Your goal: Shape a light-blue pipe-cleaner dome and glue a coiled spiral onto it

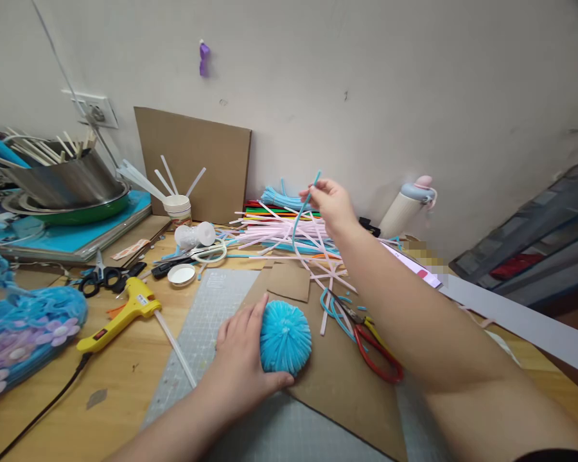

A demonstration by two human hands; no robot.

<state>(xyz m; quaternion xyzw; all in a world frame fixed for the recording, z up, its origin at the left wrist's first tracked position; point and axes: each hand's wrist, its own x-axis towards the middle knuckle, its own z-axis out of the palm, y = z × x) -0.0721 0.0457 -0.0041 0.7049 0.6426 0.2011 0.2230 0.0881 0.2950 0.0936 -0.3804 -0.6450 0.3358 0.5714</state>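
Note:
My left hand curls around the left side of a round, fluffy blue pompom, which rests on a brown cardboard sheet. My right hand is raised near the wall, thumb and fingers pinching a thin blue pipe cleaner that hangs down in a bend. Behind and below that hand lies a loose pile of pink pipe cleaners. Under my right forearm are red-handled scissors, yellow-handled pliers partly hidden, and curled blue pipe cleaner pieces.
A yellow hot glue gun lies left of the grey cutting mat. Black scissors, a paper cup of glue sticks and a metal pot stand farther back. At the right are a bottle and a phone.

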